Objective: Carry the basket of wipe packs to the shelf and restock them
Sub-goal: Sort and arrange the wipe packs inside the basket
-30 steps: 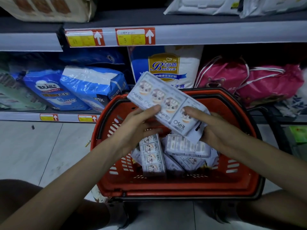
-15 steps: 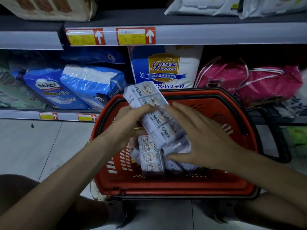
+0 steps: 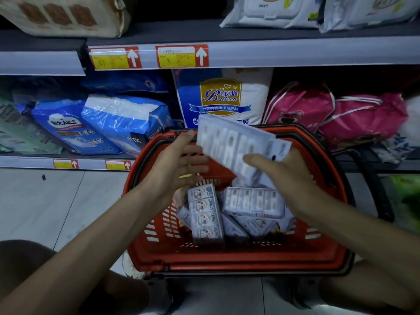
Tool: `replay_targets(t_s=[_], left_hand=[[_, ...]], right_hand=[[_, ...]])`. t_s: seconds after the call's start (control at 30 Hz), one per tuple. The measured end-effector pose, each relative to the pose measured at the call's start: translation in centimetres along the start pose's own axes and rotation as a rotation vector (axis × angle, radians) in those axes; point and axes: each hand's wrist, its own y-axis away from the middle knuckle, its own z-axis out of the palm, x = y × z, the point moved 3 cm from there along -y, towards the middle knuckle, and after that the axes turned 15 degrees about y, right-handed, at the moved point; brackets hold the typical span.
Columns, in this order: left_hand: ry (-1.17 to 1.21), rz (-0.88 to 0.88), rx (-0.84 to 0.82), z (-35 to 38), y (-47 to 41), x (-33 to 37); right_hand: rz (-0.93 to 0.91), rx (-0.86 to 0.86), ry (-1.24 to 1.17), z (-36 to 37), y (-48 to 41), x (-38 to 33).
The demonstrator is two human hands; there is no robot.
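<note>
A red shopping basket (image 3: 238,263) stands on the floor in front of me, at the foot of the shelf. Several white wipe packs lie in it, one upright strip (image 3: 204,212) on the left and one flat strip (image 3: 254,201) on the right. Above the basket my right hand (image 3: 286,178) grips a long wipe pack (image 3: 234,144), thumb on its near face and fingers underneath. The pack is tilted and blurred. My left hand (image 3: 179,162) is spread open at the pack's left end, fingers straight; contact with the pack is unclear.
The grey upper shelf edge (image 3: 295,52) carries red and yellow price tags (image 3: 181,56). White wipe bags (image 3: 272,10) lie on it. Behind the basket the lower shelf holds blue packs (image 3: 122,119), a Baileen bag (image 3: 220,96) and pink bags (image 3: 341,114). Pale floor tiles lie to the left.
The held pack has swung up and to the right, now showing its other face. My left hand has come off it and opened. My right hand keeps hold.
</note>
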Motion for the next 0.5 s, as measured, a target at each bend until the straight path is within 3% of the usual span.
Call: replay_targets(t_s=[0.23,0.5], left_hand=[[0.058,0.098,0.08,-1.1,0.3,0.4],[0.072,0.266,-0.02,0.0,2.9,2.5]], right_hand=[[0.17,-0.104,-0.381,-1.3,-0.5,-0.5],[-0.078,-0.119,-0.225,0.2,0.7,-4.2]])
